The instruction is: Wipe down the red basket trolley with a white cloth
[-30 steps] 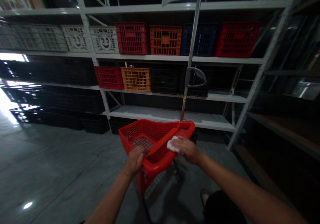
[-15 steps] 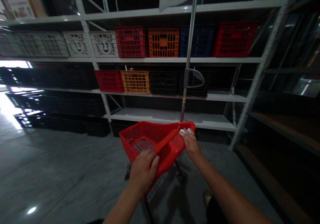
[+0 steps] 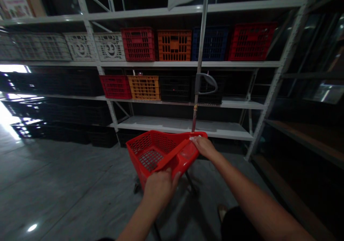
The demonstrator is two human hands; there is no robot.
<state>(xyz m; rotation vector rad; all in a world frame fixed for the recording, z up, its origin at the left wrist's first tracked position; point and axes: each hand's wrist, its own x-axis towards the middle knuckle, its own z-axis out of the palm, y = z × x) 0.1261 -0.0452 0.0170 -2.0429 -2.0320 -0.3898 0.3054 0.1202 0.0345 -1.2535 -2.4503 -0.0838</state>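
Observation:
A red plastic wheeled shopping basket (image 3: 158, 143) with mesh walls stands in front of me, and a red handle bar (image 3: 172, 155) crosses its top. My left hand (image 3: 160, 189) grips the near rim. My right hand (image 3: 205, 147) lies on the basket's far right rim. A white cloth (image 3: 192, 138) shows only as a sliver at its fingertips, the rest hidden beneath the hand. A thin metal pole (image 3: 200, 54) rises from the basket's far end.
White metal shelving (image 3: 182, 64) holds red, orange, blue, white and black plastic crates (image 3: 174, 45) close ahead. A white shelf (image 3: 182, 126) lies just beyond the basket. Stacked black crates (image 3: 72, 112) line the left, and a grey polished floor (image 3: 72, 176) spreads left of the basket.
My right hand has slid farther along the rim toward the far end, now covering most of the cloth. My left hand has moved right along the near rim.

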